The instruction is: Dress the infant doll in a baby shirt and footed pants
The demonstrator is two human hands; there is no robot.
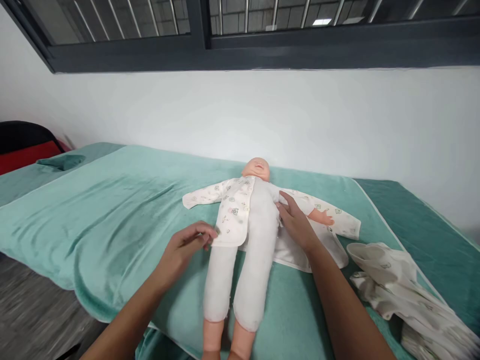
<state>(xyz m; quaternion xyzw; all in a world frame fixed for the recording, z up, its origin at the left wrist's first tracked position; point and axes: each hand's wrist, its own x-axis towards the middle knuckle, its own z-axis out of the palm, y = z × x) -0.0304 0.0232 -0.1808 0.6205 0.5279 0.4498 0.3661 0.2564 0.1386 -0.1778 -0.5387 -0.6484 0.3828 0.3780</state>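
A baby doll point(258, 167) lies on its back, its body and upper legs in white padded fabric point(262, 225). A patterned white baby jacket point(234, 212) covers the side of its chest on my left, with that arm inside the sleeve. On the other side the jacket lies spread beneath the doll, and the doll's hand point(321, 217) shows over the loose sleeve. My left hand point(189, 242) is closed, its curled fingertips at the jacket's lower side edge. My right hand point(296, 220) rests with fingers apart against the doll's side below the armpit.
A green plush cover point(123, 200) lies under the doll. Crumpled patterned baby clothing point(397, 285) is at the right front. A white wall point(240, 115) and dark window frame point(240, 52) stand behind. A red and black item point(28, 145) sits at far left.
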